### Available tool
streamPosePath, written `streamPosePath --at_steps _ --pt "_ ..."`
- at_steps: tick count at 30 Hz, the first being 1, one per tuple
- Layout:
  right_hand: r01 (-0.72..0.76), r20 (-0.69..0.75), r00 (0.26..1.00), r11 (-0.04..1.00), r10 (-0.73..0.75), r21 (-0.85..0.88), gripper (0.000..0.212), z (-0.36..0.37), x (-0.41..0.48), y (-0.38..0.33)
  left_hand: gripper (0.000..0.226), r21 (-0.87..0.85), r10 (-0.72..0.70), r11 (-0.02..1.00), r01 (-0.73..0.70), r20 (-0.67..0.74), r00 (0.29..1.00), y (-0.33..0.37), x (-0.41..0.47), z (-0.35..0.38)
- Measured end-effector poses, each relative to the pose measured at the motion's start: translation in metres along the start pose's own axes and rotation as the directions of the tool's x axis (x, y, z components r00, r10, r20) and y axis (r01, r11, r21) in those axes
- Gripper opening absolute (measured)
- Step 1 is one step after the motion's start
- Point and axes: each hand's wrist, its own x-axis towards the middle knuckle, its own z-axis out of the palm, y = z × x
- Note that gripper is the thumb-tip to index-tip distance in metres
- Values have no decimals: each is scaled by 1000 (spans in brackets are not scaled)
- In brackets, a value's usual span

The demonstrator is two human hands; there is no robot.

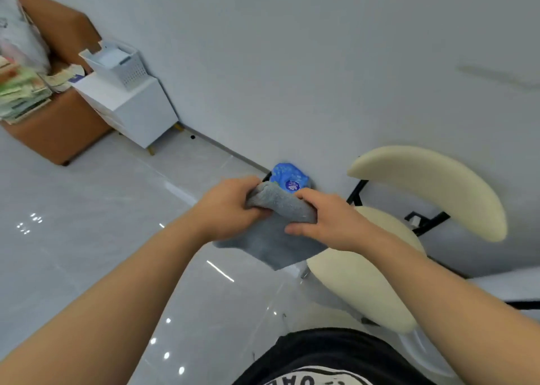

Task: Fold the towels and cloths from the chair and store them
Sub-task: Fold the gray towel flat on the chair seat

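Note:
A grey fluffy cloth [280, 206] hangs in the air in front of me, above the floor. My left hand [226, 206] grips its left upper edge and my right hand [330, 221] grips its right upper edge, with the top bunched between them. The rest of the cloth droops below my hands. To the right stands a cream chair [365, 273] with a curved backrest [438, 186] and black frame; its seat is bare where I can see it.
A blue patterned packet [289, 177] lies by the wall behind the cloth. At far left stand a white cabinet [137, 107] with a white basket [117, 63] on top and a brown box [58, 133] piled with papers. Glossy grey floor tiles stretch between.

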Motion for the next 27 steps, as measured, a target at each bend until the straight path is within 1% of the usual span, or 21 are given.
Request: streamPosePath --at_steps 2,3,4,5,6,7,8,9,10,11,12,13,14,15,18,20,22,23,25,26,27 --pt "-74 107 992 996 68 53 29 0 28 -8 16 -45 -26 999 23 -67 997 -16 4 -23" --pt "-99 129 988 991 86 91 27 1 44 -10 16 -67 -42 997 35 -101 994 -25 8 -35" --pt "-124 135 986 976 101 178 25 2 60 -11 17 -86 -59 995 48 -135 989 -34 13 -47" --pt "-142 125 986 938 107 316 27 4 77 -11 17 -103 -79 993 63 -167 983 -44 19 -59" --pt "-150 113 988 866 110 477 31 6 94 -11 15 -119 -98 990 75 -198 975 -54 25 -70" --pt "-156 114 988 761 108 629 35 10 112 -12 11 -134 -115 987 86 -226 967 -66 33 -80" --pt "-162 128 987 632 100 758 40 15 133 -14 9 -150 -133 984 97 -251 959 -79 44 -91" --pt "-164 135 986 500 94 850 44 21 155 -17 14 -166 -155 980 112 -269 951 -92 56 -103" --pt "-162 133 986 377 102 912 50 28 179 -19 21 -182 -178 975 130 -282 943 -105 70 -115" --pt "-160 130 984 276 124 948 58 36 205 -23 26 -196 -203 969 149 -295 934 -118 85 -129" --pt "-162 133 980 200 151 966 66 43 232 -28 28 -212 -223 964 162 -307 925 -130 101 -144" --pt "-168 142 976 157 167 973 72 50 256 -35 28 -238 -244 956 172 -317 917 -142 116 -159" --pt "-176 149 972 146 182 974 71 55 280 -45 28 -262 -267 947 185 -325 907 -153 132 -176" --pt "-180 147 969 161 198 970 64 58 303 -56 28 -281 -291 938 201 -330 898 -164 148 -192" --pt "-201 125 952 267 278 942 42 58 368 -91 31 -309 -341 921 238 -341 876 -196 186 -242" --pt "-180 65 948 356 311 917 40 56 411 -114 38 -323 -381 906 275 -333 862 -224 208 -273" --pt "-141 -5 948 432 319 891 44 56 454 -135 47 -409 -457 853 324 -284 843 -255 225 -302" --pt "-122 -40 944 461 327 879 44 57 476 -145 50 -504 -505 793 342 -231 832 -271 231 -316" --pt "-103 -96 930 501 355 859 44 59 519 -166 52 -699 -572 615 364 -78 817 -303 245 -343" --pt "-107 -110 921 516 373 850 45 61 540 -176 48 -766 -583 528 366 -13 813 -319 252 -356" --pt "-116 -114 916 526 384 843 46 64 561 -186 41 -811 -583 462 360 28 812 -336 259 -370"
